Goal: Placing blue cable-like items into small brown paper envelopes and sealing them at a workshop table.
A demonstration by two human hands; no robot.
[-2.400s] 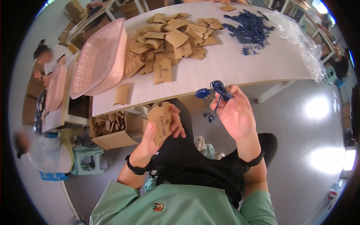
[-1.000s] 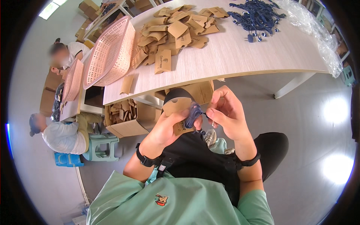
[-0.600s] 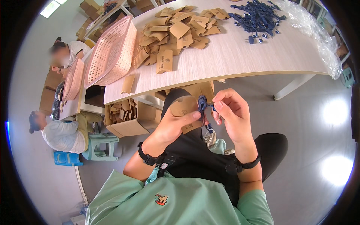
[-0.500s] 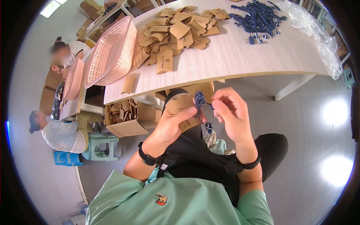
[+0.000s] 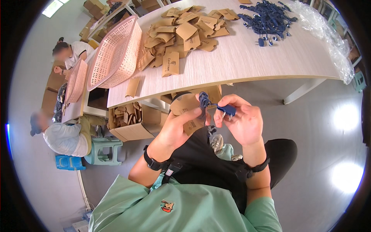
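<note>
Blue earphones (image 5: 203,101) mid-frame: right hand (image 5: 245,123) just swung the pinched plug (image 5: 227,110) into view; left hand (image 5: 173,129) grips them against the packet (image 5: 181,104), still outside.

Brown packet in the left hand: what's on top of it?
The thumb of the left hand lies across the brown packet; a coiled navy cable is held at its right edge. The surface beneath and the packet's inside are hidden.
</note>
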